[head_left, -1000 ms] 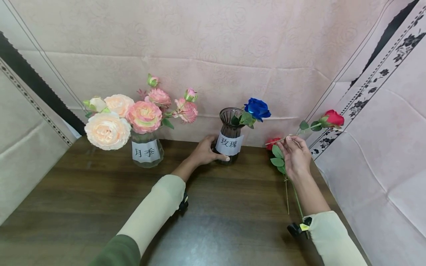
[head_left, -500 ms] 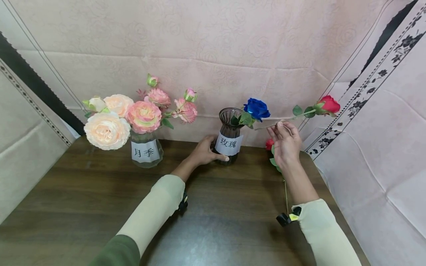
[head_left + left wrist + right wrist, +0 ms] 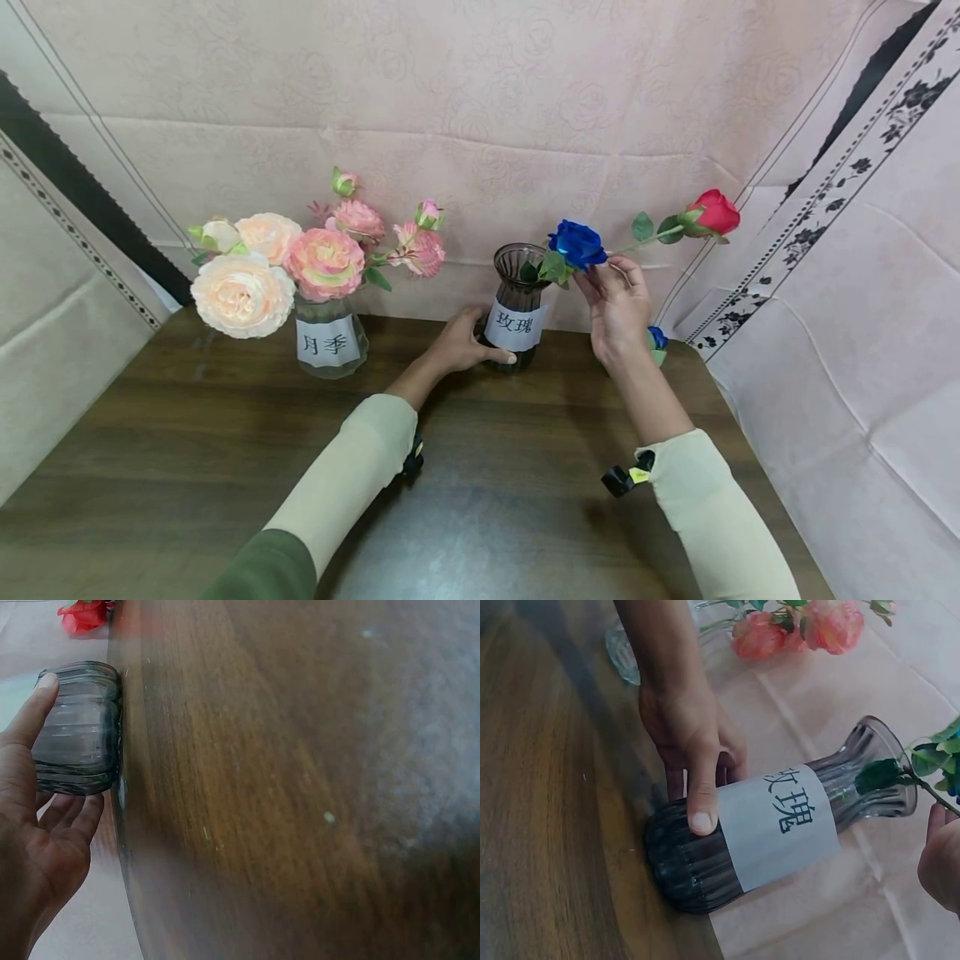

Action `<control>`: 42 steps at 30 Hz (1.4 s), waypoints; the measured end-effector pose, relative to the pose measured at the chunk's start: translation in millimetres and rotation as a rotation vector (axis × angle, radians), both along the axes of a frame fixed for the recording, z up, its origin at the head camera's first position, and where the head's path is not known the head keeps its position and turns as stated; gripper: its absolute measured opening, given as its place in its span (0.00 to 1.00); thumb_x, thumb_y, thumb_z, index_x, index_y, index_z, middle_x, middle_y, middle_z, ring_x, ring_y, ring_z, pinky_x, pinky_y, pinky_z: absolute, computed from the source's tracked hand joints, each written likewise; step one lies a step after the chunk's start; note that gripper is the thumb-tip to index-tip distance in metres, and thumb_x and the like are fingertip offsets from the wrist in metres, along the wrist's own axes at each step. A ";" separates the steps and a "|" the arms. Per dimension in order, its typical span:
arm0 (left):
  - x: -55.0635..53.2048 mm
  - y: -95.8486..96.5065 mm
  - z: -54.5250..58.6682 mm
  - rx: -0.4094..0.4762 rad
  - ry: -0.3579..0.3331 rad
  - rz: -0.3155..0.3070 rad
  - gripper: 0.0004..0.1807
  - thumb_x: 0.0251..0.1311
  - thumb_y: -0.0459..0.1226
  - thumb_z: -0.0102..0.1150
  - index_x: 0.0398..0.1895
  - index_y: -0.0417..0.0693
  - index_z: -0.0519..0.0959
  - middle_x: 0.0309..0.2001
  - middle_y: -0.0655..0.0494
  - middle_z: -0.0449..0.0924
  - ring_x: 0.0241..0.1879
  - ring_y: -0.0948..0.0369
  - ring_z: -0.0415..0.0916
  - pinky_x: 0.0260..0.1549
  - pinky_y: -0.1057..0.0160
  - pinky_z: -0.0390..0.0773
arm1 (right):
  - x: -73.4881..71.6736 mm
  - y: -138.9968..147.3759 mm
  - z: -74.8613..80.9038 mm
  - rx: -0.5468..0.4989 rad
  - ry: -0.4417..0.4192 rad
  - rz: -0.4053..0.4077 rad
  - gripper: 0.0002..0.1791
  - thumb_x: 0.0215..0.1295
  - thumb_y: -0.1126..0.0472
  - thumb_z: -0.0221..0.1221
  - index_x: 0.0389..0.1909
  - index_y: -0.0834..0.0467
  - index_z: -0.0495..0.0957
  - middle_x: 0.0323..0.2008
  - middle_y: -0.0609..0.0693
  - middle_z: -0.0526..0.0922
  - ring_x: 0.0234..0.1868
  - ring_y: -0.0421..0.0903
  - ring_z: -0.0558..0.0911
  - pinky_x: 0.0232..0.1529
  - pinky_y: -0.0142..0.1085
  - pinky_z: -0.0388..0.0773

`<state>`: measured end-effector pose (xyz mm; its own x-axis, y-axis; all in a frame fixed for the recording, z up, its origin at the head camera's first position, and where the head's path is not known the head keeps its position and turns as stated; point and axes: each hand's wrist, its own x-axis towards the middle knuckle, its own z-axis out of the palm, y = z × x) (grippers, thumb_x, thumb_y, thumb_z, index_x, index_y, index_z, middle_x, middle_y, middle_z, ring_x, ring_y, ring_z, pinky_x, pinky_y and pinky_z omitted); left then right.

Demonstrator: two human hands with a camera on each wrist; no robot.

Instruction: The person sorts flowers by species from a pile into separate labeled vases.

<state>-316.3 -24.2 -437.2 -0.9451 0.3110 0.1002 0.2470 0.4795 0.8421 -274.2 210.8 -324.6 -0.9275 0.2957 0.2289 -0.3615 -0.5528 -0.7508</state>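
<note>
A dark ribbed glass vase with a white paper label stands upright on the table. My left hand holds it low down, thumb across the front and fingers round the far side. A blue rose leans out over the vase's right rim, its leafy stem inside the glass. Just right of that bloom, my right hand pinches the stem of a red rose, whose head points up and right. The lower end of this stem is hidden behind the fingers and the blue rose.
A clear vase with peach and pink flowers stands on the left. Another blue flower lies by the table's right back corner, partly behind my right arm. The left wrist view shows another red flower past the vase.
My right hand has moved left and up, carrying the red rose from the table's right side to beside the blue rose. My left hand and the vase have stayed in place.
</note>
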 end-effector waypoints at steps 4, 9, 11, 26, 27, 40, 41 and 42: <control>-0.3 0.3 -0.4 -0.009 -0.006 0.003 0.58 0.54 0.50 0.91 0.84 0.41 0.69 0.82 0.42 0.72 0.80 0.43 0.73 0.80 0.43 0.76 | -2.3 -8.8 -1.6 0.073 0.022 -0.037 0.11 0.83 0.72 0.60 0.42 0.53 0.81 0.39 0.47 0.87 0.39 0.43 0.92 0.52 0.36 0.93; -0.7 0.4 -1.1 -0.007 -0.009 0.004 0.58 0.54 0.50 0.91 0.84 0.40 0.69 0.81 0.42 0.73 0.79 0.43 0.74 0.79 0.42 0.77 | -4.5 -18.1 -5.7 0.184 0.023 -0.110 0.15 0.82 0.75 0.60 0.40 0.50 0.84 0.38 0.45 0.85 0.39 0.41 0.89 0.50 0.32 0.90; -0.8 0.5 -1.3 -0.003 -0.007 0.000 0.57 0.54 0.50 0.91 0.83 0.41 0.70 0.80 0.42 0.74 0.79 0.43 0.75 0.79 0.42 0.77 | -4.5 -21.0 -8.3 0.225 0.005 -0.127 0.14 0.82 0.75 0.60 0.41 0.52 0.84 0.39 0.44 0.84 0.41 0.42 0.87 0.50 0.32 0.89; -2.4 1.6 -0.7 0.022 0.035 -0.031 0.51 0.53 0.47 0.92 0.77 0.41 0.76 0.71 0.44 0.83 0.68 0.47 0.82 0.71 0.45 0.83 | -8.5 -33.2 -20.2 0.494 -0.010 -0.195 0.10 0.83 0.68 0.60 0.54 0.67 0.87 0.35 0.40 0.85 0.39 0.42 0.85 0.47 0.30 0.89; -2.4 1.7 -0.7 0.026 0.040 -0.038 0.50 0.53 0.47 0.92 0.77 0.41 0.76 0.71 0.44 0.83 0.67 0.47 0.83 0.70 0.45 0.83 | -8.5 -33.0 -21.9 0.512 -0.008 -0.205 0.11 0.82 0.68 0.60 0.55 0.68 0.87 0.34 0.40 0.85 0.38 0.43 0.85 0.46 0.30 0.89; -2.7 1.2 -2.0 0.053 0.052 -0.048 0.51 0.53 0.44 0.92 0.79 0.42 0.75 0.74 0.45 0.82 0.70 0.47 0.82 0.74 0.45 0.81 | -6.6 -19.5 -21.8 0.745 0.216 -0.369 0.12 0.87 0.65 0.58 0.51 0.71 0.84 0.41 0.43 0.82 0.33 0.36 0.87 0.41 0.27 0.86; -2.8 1.1 -1.9 0.051 0.051 -0.047 0.51 0.53 0.44 0.92 0.79 0.42 0.75 0.74 0.45 0.82 0.71 0.47 0.81 0.75 0.45 0.81 | -6.8 -18.5 -20.8 0.745 0.225 -0.376 0.12 0.87 0.65 0.58 0.52 0.71 0.83 0.41 0.43 0.81 0.33 0.36 0.87 0.40 0.27 0.86; -2.7 0.6 -2.0 0.051 0.048 -0.045 0.51 0.53 0.44 0.92 0.79 0.42 0.75 0.74 0.45 0.81 0.72 0.47 0.81 0.75 0.45 0.80 | -7.1 -17.6 -19.8 0.746 0.230 -0.381 0.12 0.87 0.65 0.57 0.52 0.71 0.83 0.41 0.43 0.81 0.33 0.35 0.87 0.40 0.27 0.86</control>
